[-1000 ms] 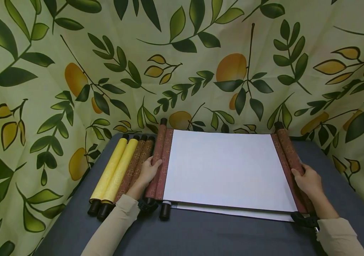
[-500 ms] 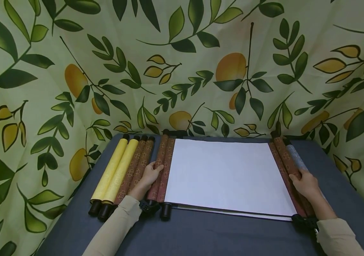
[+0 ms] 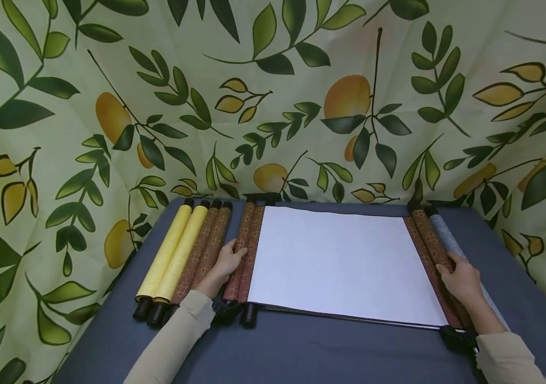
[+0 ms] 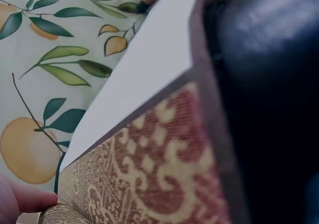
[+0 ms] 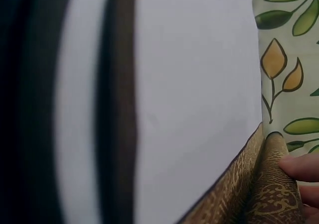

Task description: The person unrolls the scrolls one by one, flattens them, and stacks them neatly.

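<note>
A hanging scroll lies unrolled, its blank white sheet point(image 3: 335, 261) edged by red-brown brocade with a gold pattern. My left hand point(image 3: 230, 260) grips the scroll's left roll point(image 3: 235, 274) around its middle. On the other side, my right hand point(image 3: 462, 280) holds the right roll point(image 3: 426, 232). In the left wrist view, a thumb point(image 4: 37, 196) touches the brocade point(image 4: 159, 149). Fingers point(image 5: 301, 167) press on the patterned roll point(image 5: 274, 184) in the right wrist view. A dark roller knob point(image 3: 249, 316) sticks out below the left brocade; what it belongs to is mostly covered.
Two yellow rolled scrolls point(image 3: 167, 250) and two brown ones point(image 3: 213, 240) lie side by side left of my left hand. A blue roll point(image 3: 447, 234) lies just right of the right roll. A dark blue cloth point(image 3: 330, 354) covers the table; leaf-printed fabric point(image 3: 297, 85) hangs behind.
Both hands have lowered the scroll, and its far edge has dropped away from the fabric. The white strip seen beneath its front edge is covered now. The blue roll has come into sight.
</note>
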`<state>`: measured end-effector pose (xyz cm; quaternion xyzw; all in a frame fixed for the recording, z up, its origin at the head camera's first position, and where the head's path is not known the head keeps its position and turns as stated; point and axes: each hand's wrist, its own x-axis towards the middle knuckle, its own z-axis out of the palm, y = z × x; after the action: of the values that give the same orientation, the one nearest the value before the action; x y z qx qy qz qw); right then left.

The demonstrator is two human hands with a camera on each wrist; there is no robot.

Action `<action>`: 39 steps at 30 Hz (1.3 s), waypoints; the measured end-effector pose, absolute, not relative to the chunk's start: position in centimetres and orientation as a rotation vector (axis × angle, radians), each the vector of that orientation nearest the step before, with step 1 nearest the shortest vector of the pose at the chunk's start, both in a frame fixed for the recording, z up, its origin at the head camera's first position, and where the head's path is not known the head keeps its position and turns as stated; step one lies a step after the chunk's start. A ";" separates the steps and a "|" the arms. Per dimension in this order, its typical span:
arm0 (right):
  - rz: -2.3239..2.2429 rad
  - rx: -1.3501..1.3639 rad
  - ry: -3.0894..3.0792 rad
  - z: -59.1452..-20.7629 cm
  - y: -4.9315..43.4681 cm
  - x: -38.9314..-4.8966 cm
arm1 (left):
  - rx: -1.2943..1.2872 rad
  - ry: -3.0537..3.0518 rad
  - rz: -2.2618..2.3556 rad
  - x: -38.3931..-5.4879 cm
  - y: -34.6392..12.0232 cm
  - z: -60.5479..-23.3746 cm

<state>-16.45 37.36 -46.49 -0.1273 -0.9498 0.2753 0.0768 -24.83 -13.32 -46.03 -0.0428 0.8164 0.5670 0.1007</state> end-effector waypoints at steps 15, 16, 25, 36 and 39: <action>0.747 -0.353 -2.833 -46.3 37.4 -16.1 | -0.092 2.452 1.690 -25.1 -13.1 -46.2; 0.746 -0.354 -2.838 -46.2 37.4 -16.1 | -0.084 2.456 1.687 -25.1 -13.0 -46.2; 0.793 -0.423 -2.902 -45.8 37.3 -16.1 | -0.071 2.471 1.662 -24.9 -13.0 -46.4; 0.768 -0.414 -2.960 -45.0 37.5 -16.2 | -0.080 2.471 1.644 -24.8 -13.7 -46.1; 0.757 -0.396 -2.940 -44.9 37.4 -16.0 | -0.062 2.465 1.650 -24.6 -14.0 -45.9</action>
<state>-15.96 37.44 -44.86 -0.1292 -0.9595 0.2472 0.0399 -24.62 -14.02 -45.86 -0.0209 0.8277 0.5539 0.0874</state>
